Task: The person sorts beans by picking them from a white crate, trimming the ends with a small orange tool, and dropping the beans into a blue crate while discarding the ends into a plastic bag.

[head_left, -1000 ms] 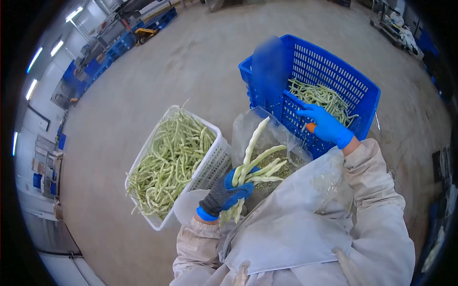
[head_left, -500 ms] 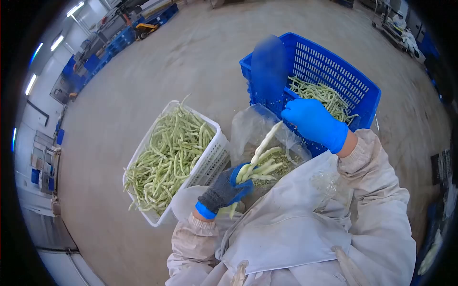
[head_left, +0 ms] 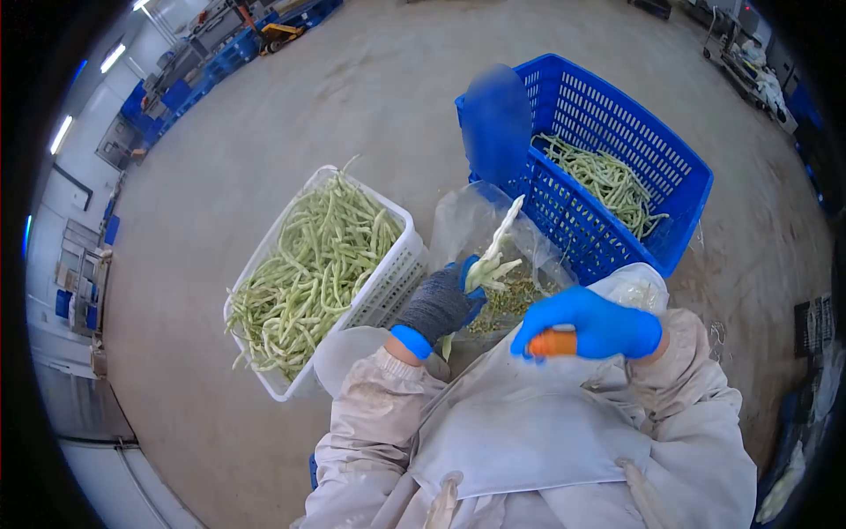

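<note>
My left hand (head_left: 441,304), in a grey knit glove over a blue one, is closed around a small bunch of pale green beans (head_left: 495,251). The beans stick up past its fingers. Close to my apron, my blue-gloved right hand (head_left: 599,324) grips an orange handle (head_left: 553,343); any blade or tip of that tool cannot be made out. Below the held beans, a clear plastic bag (head_left: 454,216) lies spread with small green trimmings (head_left: 507,304) in it. To the left, a white basket (head_left: 407,231) is heaped with long green beans (head_left: 317,264).
Beyond my right hand stands a blue crate (head_left: 692,203) with slotted walls and some beans (head_left: 608,181) in it. A blurred blue oval covers its left corner. Farther off are a yellow pallet jack (head_left: 280,35) and a wheeled cart (head_left: 745,66).
My right hand has come down and back from beside the blue crate to my apron, and the orange handle now shows. My left hand has moved slightly up and right with the beans.
</note>
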Motion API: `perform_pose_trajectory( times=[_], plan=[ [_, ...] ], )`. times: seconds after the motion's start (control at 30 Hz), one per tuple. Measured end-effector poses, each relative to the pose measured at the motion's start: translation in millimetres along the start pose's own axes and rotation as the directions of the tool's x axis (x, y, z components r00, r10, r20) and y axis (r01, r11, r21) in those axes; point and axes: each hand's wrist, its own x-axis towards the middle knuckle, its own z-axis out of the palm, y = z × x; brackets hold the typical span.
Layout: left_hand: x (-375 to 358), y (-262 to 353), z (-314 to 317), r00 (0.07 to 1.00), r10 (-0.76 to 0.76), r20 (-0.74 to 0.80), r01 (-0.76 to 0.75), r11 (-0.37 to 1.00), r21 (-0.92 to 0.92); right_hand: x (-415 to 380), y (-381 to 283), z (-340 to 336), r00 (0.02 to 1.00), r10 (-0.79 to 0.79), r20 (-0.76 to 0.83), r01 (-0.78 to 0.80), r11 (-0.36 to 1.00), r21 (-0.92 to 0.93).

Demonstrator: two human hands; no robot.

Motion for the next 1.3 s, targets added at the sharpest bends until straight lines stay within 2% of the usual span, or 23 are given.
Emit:
perform_pose_trajectory(
  times=[0.03, 0.07, 0.13, 0.17, 0.3, 0.37, 0.47, 0.6, 0.67, 0.77, 0.8, 0.83, 0.87, 0.9, 0.93, 0.97, 1.0, 1.03, 1.07, 1.1, 1.13, 1.2, 1.3],
  plan=[
    [-1.0, 6.5, -5.4, 1.0, 0.013, -0.002, -0.013, 0.999, -0.041, -1.8, 24.1, -10.8, 0.999, -0.023, 0.024, 0.03, 0.944, -0.33],
    [-2.3, 10.3, -6.6, 1.0, 0.016, 0.002, -0.016, 0.999, -0.041, -1.5, 34.0, -10.3, 1.0, -0.023, 0.019, 0.028, 0.944, -0.329],
    [-1.8, 14.2, -8.4, 1.0, 0.029, -0.005, -0.029, 0.997, -0.071, 1.2, 45.9, -11.4, 0.947, -0.031, -0.319, -0.244, 0.577, -0.78],
    [-0.4, 13.4, -6.7, 1.0, 0.029, -0.006, -0.03, 0.997, -0.072, 8.3, 50.9, -11.7, 0.907, -0.166, -0.386, -0.122, 0.776, -0.619],
    [1.2, 15.5, -0.5, 0.999, -0.009, 0.047, 0.011, 0.999, -0.034, 34.0, 51.6, -4.9, 0.837, -0.263, -0.48, -0.093, 0.797, -0.597],
    [2.0, 14.5, -0.1, 0.999, -0.003, 0.038, 0.004, 1.0, -0.027, 43.0, 63.5, -3.8, 0.884, -0.249, -0.396, -0.156, 0.641, -0.752],
    [2.3, 5.4, 6.0, 1.0, 0.002, -0.008, -0.002, 1.0, -0.012, 51.5, 78.6, 2.0, 0.801, -0.375, -0.467, -0.087, 0.699, -0.71],
    [2.9, 11.7, 2.5, 0.997, -0.031, -0.07, 0.032, 0.999, 0.004, 52.1, 79.0, 8.9, 0.802, -0.309, -0.511, -0.186, 0.683, -0.706],
    [5.4, 15.1, 2.8, 0.996, -0.056, -0.065, 0.056, 0.998, -0.002, 54.7, 90.3, 6.2, 0.744, -0.36, -0.562, -0.241, 0.641, -0.729],
    [5.7, 14.2, 2.5, 0.997, 0.056, -0.044, -0.056, 0.998, -0.002, 37.4, 120.9, -45.7, 0.459, -0.372, -0.807, -0.372, 0.744, -0.555],
    [-0.7, 16.2, -2.5, 0.999, -0.049, 0.005, 0.049, 0.973, -0.226, 27.0, 127.4, -66.1, 0.367, -0.376, -0.851, -0.429, 0.743, -0.513],
    [-5.1, 17.2, -7.7, 0.987, -0.141, 0.077, 0.161, 0.889, -0.429, 22.0, 129.2, -74.8, 0.364, -0.374, -0.853, -0.425, 0.748, -0.509],
    [-6.2, 17.4, -10.0, 0.986, -0.144, 0.08, 0.164, 0.89, -0.426, 16.9, 126.2, -80.8, 0.445, -0.488, -0.751, -0.395, 0.646, -0.654],
    [-6.3, 18.3, -10.0, 0.981, -0.124, 0.147, 0.187, 0.789, -0.585, 13.1, 124.0, -86.8, 0.521, -0.582, -0.624, -0.352, 0.52, -0.778],
    [-6.2, 20.3, -8.7, 0.973, -0.09, 0.211, 0.217, 0.657, -0.722, 19.7, 115.9, -86.9, 0.522, -0.578, -0.627, -0.356, 0.521, -0.776],
    [-5.1, 23.8, -7.2, 0.972, -0.088, 0.216, 0.22, 0.655, -0.723, 35.3, 103.3, -82.8, 0.471, -0.403, -0.785, -0.131, 0.848, -0.514],
    [-4.4, 28.0, -5.3, 0.959, -0.052, 0.28, 0.264, 0.527, -0.808, 48.9, 90.7, -79.8, 0.476, -0.173, -0.862, 0.122, 0.984, -0.131],
    [-4.8, 31.5, -3.0, 0.942, -0.009, 0.336, 0.313, 0.389, -0.866, 57.7, 74.0, -80.0, 0.474, -0.166, -0.865, 0.12, 0.985, -0.123],
    [-6.9, 35.4, 1.0, 0.938, -0.014, 0.347, 0.325, 0.389, -0.862, 64.4, 55.6, -81.3, 0.594, -0.089, -0.799, -0.023, 0.992, -0.127],
    [-8.8, 39.9, 6.8, 0.923, -0.033, 0.384, 0.381, 0.226, -0.896, 67.9, 48.1, -85.6, 0.694, 0.005, -0.72, -0.162, 0.976, -0.149],
    [-10.5, 43.4, 12.5, 0.907, -0.046, 0.419, 0.421, 0.055, -0.905, 71.9, 58.5, -94.2, 0.693, 0.011, -0.72, -0.163, 0.976, -0.141],
    [-12.7, 27.7, 29.4, 0.893, -0.065, 0.445, 0.445, -0.022, -0.895, 82.7, 85.4, -105.3, 0.859, 0.208, -0.468, -0.252, 0.967, -0.032],
    [-19.9, 20.0, 36.4, 0.861, -0.09, 0.501, 0.48, -0.185, -0.857, 88.8, 83.1, -87.8, 0.924, 0.167, -0.345, -0.249, 0.946, -0.21]
  ],
)
